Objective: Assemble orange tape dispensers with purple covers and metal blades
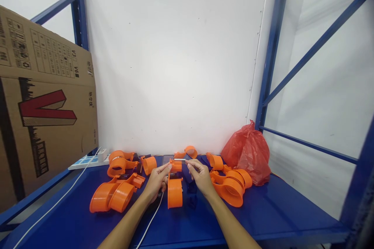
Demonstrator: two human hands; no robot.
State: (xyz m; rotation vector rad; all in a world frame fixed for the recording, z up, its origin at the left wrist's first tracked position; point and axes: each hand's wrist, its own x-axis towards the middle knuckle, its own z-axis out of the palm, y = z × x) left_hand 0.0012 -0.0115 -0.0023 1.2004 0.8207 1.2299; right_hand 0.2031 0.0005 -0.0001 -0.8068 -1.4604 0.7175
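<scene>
My left hand [156,181] is closed on an orange plastic part [175,194] with a broad ring at its lower end and a narrow bracket at its top. Between the thumb and fingers of my right hand [200,175] is a thin, pale, rod-like piece [179,159]. It points left and lies across the top of the bracket; whether it is seated there is too small to tell. A white cable [152,218] runs up to a dark object beneath my left hand, mostly hidden by the fingers.
Several more orange ringed parts lie on the blue table [263,218], grouped left [101,196] and right [230,190]. A red plastic bag [248,153] stands at the back right. A large cardboard box [49,113] and a white power strip [84,162] are at the left.
</scene>
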